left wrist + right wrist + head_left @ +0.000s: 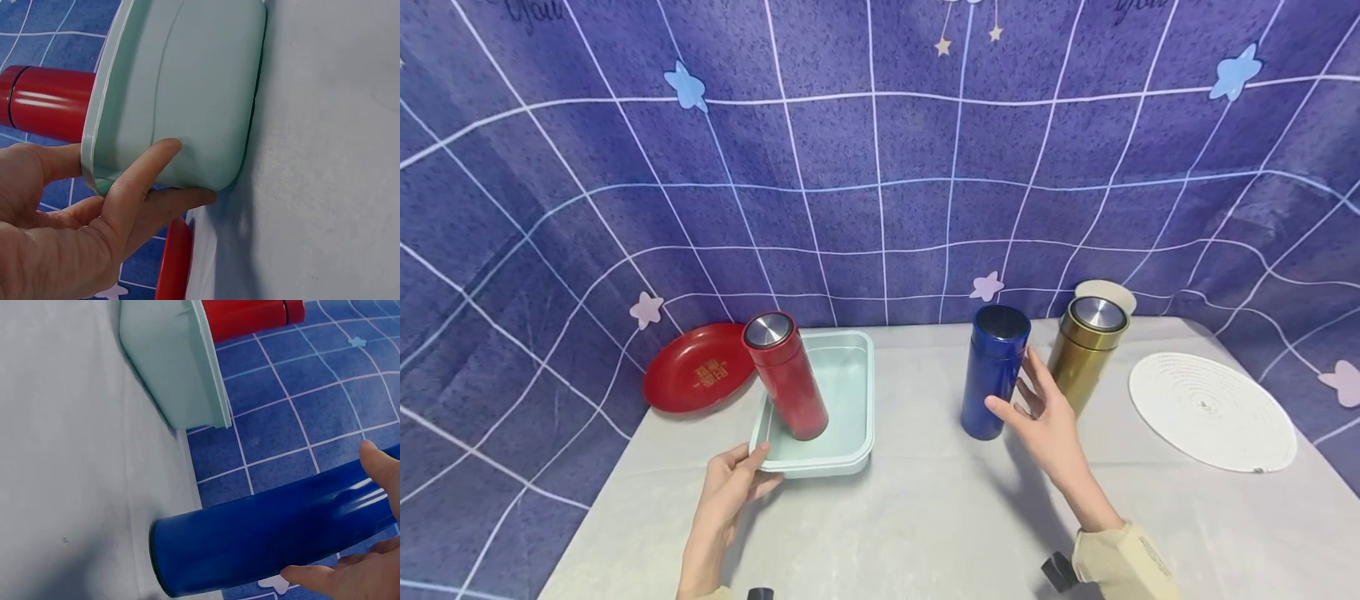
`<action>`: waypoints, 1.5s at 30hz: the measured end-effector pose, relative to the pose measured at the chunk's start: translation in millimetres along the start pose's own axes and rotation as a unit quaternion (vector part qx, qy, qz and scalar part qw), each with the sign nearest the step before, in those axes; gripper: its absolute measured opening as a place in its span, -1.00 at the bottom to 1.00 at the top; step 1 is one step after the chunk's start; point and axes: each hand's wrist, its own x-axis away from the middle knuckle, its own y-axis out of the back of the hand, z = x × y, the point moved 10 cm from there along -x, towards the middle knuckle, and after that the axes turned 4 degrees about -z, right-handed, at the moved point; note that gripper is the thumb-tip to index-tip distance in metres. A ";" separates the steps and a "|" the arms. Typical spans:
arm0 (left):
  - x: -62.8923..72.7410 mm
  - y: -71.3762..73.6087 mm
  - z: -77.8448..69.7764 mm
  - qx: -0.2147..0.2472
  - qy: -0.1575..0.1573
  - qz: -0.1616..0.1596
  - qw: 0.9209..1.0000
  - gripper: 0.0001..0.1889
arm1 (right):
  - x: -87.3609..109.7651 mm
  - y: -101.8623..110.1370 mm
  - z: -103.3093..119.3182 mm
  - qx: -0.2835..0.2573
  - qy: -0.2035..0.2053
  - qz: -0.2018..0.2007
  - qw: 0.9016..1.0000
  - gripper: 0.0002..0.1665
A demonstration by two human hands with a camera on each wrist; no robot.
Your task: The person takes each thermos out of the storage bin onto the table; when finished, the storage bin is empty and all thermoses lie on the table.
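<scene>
My left hand grips the near left corner of a pale green plastic bin, thumb on its rim and fingers against the outer wall. Inside the bin stands a red thermos bottle with a silver-topped lid, leaning left in the head view. A blue thermos bottle stands upright on the table to the right. Beside it is my right hand, thumb at the front and spread, fairly straight fingers at the bottle's right side. Just behind that hand stands a gold thermos bottle, partly covered by it.
A red oval plate with gold lettering lies at the left, behind the bin. On the right lies a round white woven mat. A cream round object shows behind the gold bottle. A blue patterned curtain backs the white-covered table.
</scene>
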 end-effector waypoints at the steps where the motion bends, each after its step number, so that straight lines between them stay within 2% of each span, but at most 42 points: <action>1: 0.1 0.1 -0.4 0.001 -0.001 0.000 1.000 -0.45 | 2.5 0.2 1.6 -0.003 0.002 0.003 1.000 0.09; 4: 0.0 0.3 -1.4 -0.002 -0.005 0.001 1.000 -0.45 | 10.1 2.0 6.6 -0.002 0.009 0.010 1.000 0.10; 15: 0.0 1.4 -0.5 -0.001 -0.007 0.002 1.000 -0.46 | 50.6 4.6 18.5 0.067 0.046 0.032 0.996 -0.01; 23: 1.0 3.0 -1.2 -0.003 -0.004 -0.007 1.000 -0.48 | 70.7 -17.9 20.6 0.023 0.055 0.078 0.995 -0.17; 34: 1.9 4.3 -2.5 0.001 -0.007 -0.012 1.000 -0.49 | 56.0 -58.6 29.9 -0.016 0.053 0.131 0.990 -0.14; 45: 1.4 2.6 -1.5 0.007 -0.016 -0.007 1.000 -0.48 | 24.9 -102.2 40.7 -0.022 0.067 0.145 0.987 -0.04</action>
